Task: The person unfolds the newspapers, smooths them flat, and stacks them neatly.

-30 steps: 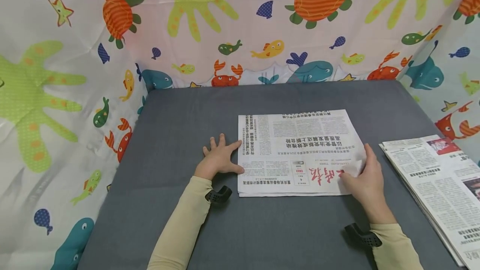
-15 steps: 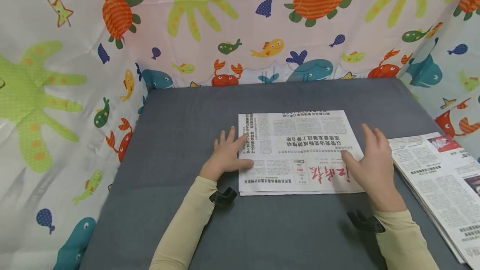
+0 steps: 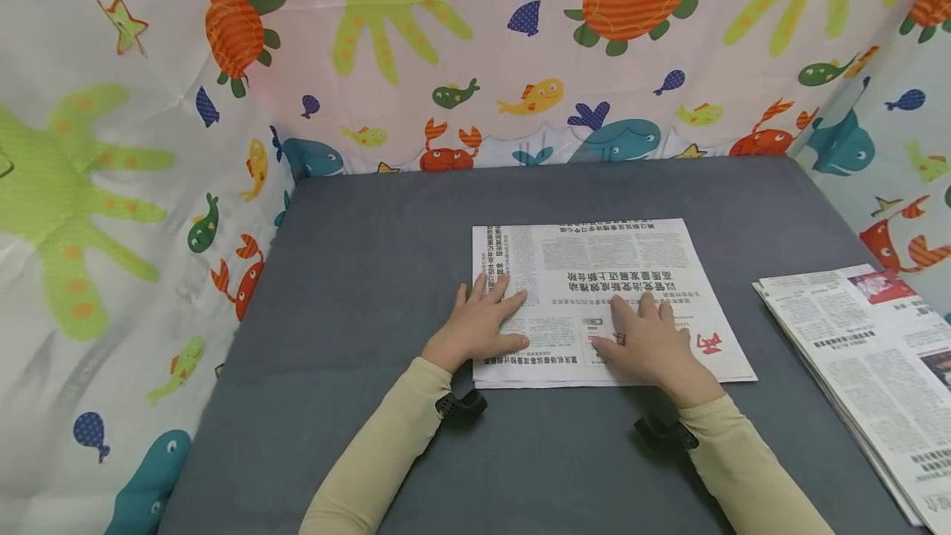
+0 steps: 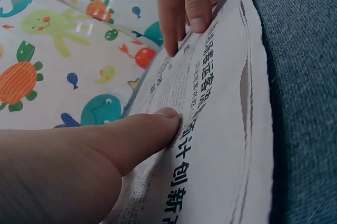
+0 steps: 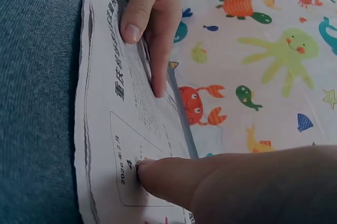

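A folded newspaper (image 3: 550,254) lies flat on the grey table, its print upside down in the head view. My left hand (image 3: 479,324) rests on its left part with fingers spread. On the right half, over the red masthead, my right hand (image 3: 654,345) touches the page, fingers extended. In the left wrist view the left thumb (image 4: 152,129) presses on the paper near its layered front edge. The right thumb (image 5: 168,176) touches the print beside a boxed date in the right wrist view. Neither hand grips the paper.
A stack of newspapers (image 3: 854,353) lies at the table's right side. Grey cloth covers the table (image 3: 371,221). A curtain (image 3: 416,40) printed with sea animals stands behind and along both sides. Black wrist cameras sit under both forearms.
The right hand left the newspaper's right edge, lifted, then came down further left on the page. My left hand slid from the left edge onto the paper. The folded newspaper stayed in place.
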A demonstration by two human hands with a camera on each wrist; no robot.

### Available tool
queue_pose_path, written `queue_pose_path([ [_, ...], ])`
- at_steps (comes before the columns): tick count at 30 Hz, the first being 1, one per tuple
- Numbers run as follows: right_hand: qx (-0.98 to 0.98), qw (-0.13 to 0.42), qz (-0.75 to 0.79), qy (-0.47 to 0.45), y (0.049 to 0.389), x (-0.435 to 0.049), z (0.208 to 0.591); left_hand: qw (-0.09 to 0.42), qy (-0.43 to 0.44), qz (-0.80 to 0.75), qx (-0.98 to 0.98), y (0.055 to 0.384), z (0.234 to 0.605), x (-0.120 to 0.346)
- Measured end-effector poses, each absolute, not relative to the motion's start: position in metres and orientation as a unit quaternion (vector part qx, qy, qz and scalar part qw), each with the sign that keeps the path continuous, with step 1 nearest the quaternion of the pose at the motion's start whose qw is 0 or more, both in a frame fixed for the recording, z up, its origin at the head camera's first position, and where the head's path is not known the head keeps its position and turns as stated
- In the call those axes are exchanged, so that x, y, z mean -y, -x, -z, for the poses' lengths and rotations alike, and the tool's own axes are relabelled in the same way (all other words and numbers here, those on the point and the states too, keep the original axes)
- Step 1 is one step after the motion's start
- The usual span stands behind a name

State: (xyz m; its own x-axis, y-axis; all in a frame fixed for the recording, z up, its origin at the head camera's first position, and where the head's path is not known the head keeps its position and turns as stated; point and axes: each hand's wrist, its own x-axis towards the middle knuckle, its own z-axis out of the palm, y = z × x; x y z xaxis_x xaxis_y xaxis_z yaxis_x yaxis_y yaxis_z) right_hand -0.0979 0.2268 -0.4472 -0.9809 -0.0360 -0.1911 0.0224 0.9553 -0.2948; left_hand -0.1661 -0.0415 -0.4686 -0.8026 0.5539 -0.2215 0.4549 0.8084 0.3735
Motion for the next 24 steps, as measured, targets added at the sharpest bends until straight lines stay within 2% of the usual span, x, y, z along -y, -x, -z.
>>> queue_pose_path([
  [6,-0.984,0.104,0.144,0.007,0.101,-0.226,0.447,0.168,-0.253,-0.133,-0.943,0.16,0.46,0.039],
  [12,-0.983,0.114,0.143,0.014,0.122,-0.232,0.445,0.161,-0.243,-0.084,-0.953,0.15,0.443,0.03],
  [18,-0.982,0.111,0.15,0.017,0.147,-0.226,0.444,0.137,-0.27,-0.04,-0.952,0.137,0.438,0.02],
  [24,-0.984,0.118,0.129,0.023,0.178,-0.212,0.447,0.136,-0.328,-0.038,-0.934,0.125,0.444,0.005],
])
